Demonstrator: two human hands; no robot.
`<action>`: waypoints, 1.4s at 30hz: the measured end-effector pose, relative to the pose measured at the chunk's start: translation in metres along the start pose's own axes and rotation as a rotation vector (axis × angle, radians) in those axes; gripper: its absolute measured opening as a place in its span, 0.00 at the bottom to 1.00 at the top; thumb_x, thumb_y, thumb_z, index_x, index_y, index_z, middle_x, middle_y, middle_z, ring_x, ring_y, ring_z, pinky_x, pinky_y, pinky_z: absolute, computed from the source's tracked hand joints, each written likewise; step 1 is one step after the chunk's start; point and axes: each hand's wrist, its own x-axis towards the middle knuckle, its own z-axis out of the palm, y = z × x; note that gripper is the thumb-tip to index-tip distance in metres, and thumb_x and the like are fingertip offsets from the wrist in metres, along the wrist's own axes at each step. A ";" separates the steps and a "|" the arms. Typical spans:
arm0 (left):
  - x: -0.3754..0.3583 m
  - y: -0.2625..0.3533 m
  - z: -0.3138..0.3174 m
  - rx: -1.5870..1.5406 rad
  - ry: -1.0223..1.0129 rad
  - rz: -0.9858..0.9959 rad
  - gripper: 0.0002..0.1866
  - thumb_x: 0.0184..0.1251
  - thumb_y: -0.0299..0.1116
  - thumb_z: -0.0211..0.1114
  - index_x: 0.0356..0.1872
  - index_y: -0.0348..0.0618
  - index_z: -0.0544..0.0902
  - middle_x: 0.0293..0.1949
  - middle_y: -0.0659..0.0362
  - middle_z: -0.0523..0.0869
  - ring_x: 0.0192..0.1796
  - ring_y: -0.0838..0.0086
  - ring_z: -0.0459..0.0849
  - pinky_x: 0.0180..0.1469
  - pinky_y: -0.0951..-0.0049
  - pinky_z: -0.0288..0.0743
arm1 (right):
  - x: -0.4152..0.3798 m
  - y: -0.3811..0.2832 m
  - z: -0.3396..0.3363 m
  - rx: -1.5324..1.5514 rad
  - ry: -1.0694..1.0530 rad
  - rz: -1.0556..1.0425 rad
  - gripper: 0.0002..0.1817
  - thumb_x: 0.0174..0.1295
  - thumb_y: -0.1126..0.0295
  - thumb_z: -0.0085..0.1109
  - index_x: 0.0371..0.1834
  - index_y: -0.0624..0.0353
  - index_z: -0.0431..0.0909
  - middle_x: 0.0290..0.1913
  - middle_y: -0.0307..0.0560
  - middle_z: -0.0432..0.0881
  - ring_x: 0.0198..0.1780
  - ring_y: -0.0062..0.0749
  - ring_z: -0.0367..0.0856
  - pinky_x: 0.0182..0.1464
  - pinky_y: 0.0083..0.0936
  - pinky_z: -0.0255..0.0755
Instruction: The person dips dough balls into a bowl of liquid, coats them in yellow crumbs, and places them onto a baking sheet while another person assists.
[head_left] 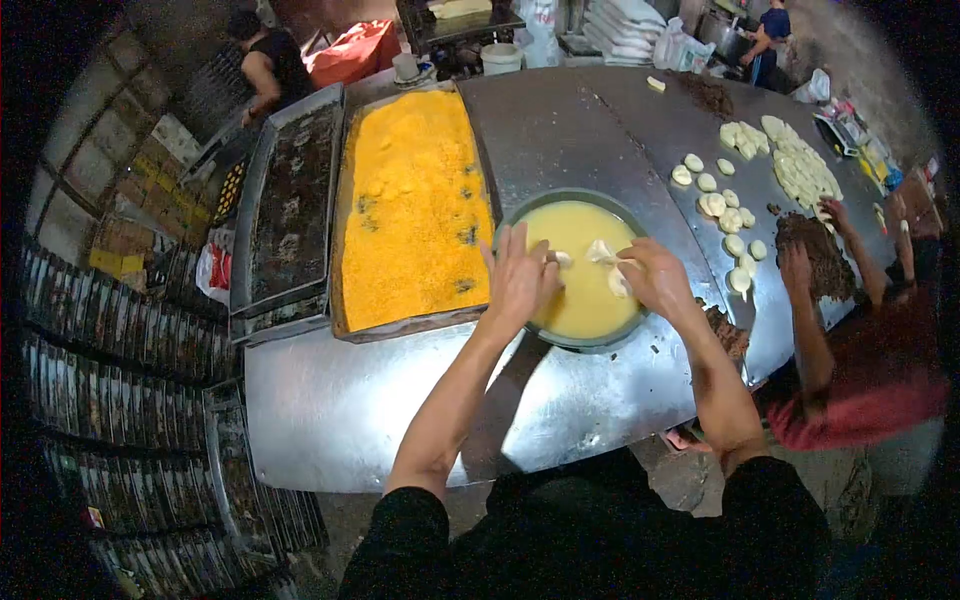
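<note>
A round grey basin (508,214) of pale yellow liquid (580,310) stands on the metal table in front of me. My right hand (655,280) is over the basin's right side, its fingers closed on a pale piece of dough (602,252) with a loose, folded end. At the left rim my left hand (520,278) has its thumb and fingers bent around a small pale dough piece (563,259), mostly hidden by the hand. Left of the basin lies a tray (338,290) of orange-yellow crumbs (415,200) with dark patches.
An oven tray (290,200) stands farther left. Dough balls (712,204), a dough mass (805,170) and brown filling (815,255) lie on the right, where a co-worker's hands (797,268) work. Racked trays (110,390) fill the lower left. Two other people are at the back.
</note>
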 end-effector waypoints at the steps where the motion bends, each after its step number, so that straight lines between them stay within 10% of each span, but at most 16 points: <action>1: -0.007 -0.007 0.000 -0.031 0.068 0.007 0.18 0.59 0.40 0.63 0.49 0.43 0.83 0.64 0.41 0.68 0.68 0.46 0.62 0.67 0.36 0.47 | -0.002 -0.006 -0.007 -0.009 0.013 0.004 0.12 0.56 0.64 0.59 0.41 0.56 0.83 0.45 0.55 0.81 0.46 0.49 0.80 0.49 0.38 0.73; 4: -0.030 -0.030 0.005 -0.150 0.127 -0.053 0.17 0.57 0.36 0.64 0.46 0.39 0.83 0.60 0.38 0.71 0.65 0.46 0.66 0.65 0.44 0.55 | -0.006 -0.011 -0.028 0.088 -0.108 0.308 0.13 0.57 0.63 0.59 0.41 0.57 0.83 0.46 0.55 0.82 0.47 0.48 0.80 0.51 0.37 0.73; 14: -0.008 -0.043 0.004 -0.210 0.196 -0.202 0.14 0.62 0.30 0.60 0.45 0.34 0.81 0.58 0.37 0.73 0.64 0.46 0.68 0.66 0.56 0.60 | -0.020 0.061 -0.034 0.205 -0.066 0.178 0.14 0.58 0.64 0.60 0.43 0.60 0.81 0.45 0.56 0.81 0.50 0.49 0.78 0.57 0.39 0.69; 21: 0.107 0.060 0.038 -0.328 -0.072 0.111 0.14 0.62 0.31 0.61 0.47 0.36 0.82 0.58 0.44 0.75 0.60 0.54 0.74 0.63 0.62 0.66 | -0.071 0.335 -0.055 0.083 0.199 1.179 0.41 0.59 0.48 0.56 0.67 0.69 0.59 0.65 0.66 0.67 0.67 0.54 0.65 0.69 0.34 0.55; 26: 0.221 0.151 0.177 -0.545 -0.518 0.164 0.17 0.62 0.35 0.63 0.50 0.38 0.81 0.50 0.52 0.82 0.52 0.68 0.80 0.53 0.73 0.73 | -0.055 0.436 -0.041 -0.074 0.432 1.117 0.40 0.57 0.54 0.60 0.65 0.73 0.60 0.61 0.64 0.71 0.57 0.44 0.76 0.53 0.33 0.74; 28: 0.260 0.169 0.267 -0.672 -0.624 0.039 0.20 0.61 0.38 0.64 0.51 0.37 0.80 0.44 0.56 0.84 0.47 0.72 0.81 0.48 0.75 0.73 | -0.045 0.473 -0.024 0.509 0.385 1.208 0.39 0.49 0.52 0.67 0.59 0.69 0.70 0.52 0.65 0.77 0.52 0.51 0.79 0.50 0.32 0.75; 30: 0.281 0.181 0.337 -0.771 -0.632 -0.021 0.21 0.61 0.40 0.65 0.51 0.37 0.79 0.42 0.57 0.85 0.45 0.74 0.81 0.47 0.76 0.73 | -0.075 0.523 0.021 0.317 0.114 0.276 0.31 0.50 0.63 0.68 0.57 0.65 0.73 0.45 0.56 0.80 0.35 0.30 0.81 0.33 0.27 0.78; 32: 0.292 0.198 0.377 -0.881 -0.597 -0.191 0.27 0.58 0.41 0.67 0.52 0.29 0.77 0.44 0.50 0.84 0.44 0.71 0.82 0.46 0.73 0.75 | -0.026 0.440 -0.028 0.311 0.128 1.031 0.26 0.48 0.64 0.69 0.52 0.59 0.78 0.41 0.52 0.82 0.30 0.29 0.80 0.29 0.27 0.77; 40: 0.281 0.251 0.372 -0.878 -0.781 -0.416 0.25 0.50 0.33 0.72 0.50 0.36 0.77 0.40 0.54 0.83 0.38 0.71 0.83 0.30 0.67 0.80 | 0.005 0.417 -0.042 0.585 -0.113 1.030 0.39 0.50 0.64 0.68 0.66 0.53 0.61 0.46 0.47 0.77 0.38 0.31 0.80 0.29 0.27 0.77; 42: 0.273 0.250 0.377 -1.041 -0.827 -0.456 0.23 0.52 0.34 0.71 0.48 0.46 0.74 0.41 0.57 0.81 0.42 0.68 0.82 0.36 0.68 0.81 | -0.010 0.421 -0.037 1.078 0.012 0.897 0.37 0.51 0.68 0.66 0.66 0.53 0.61 0.43 0.45 0.78 0.42 0.33 0.80 0.32 0.31 0.77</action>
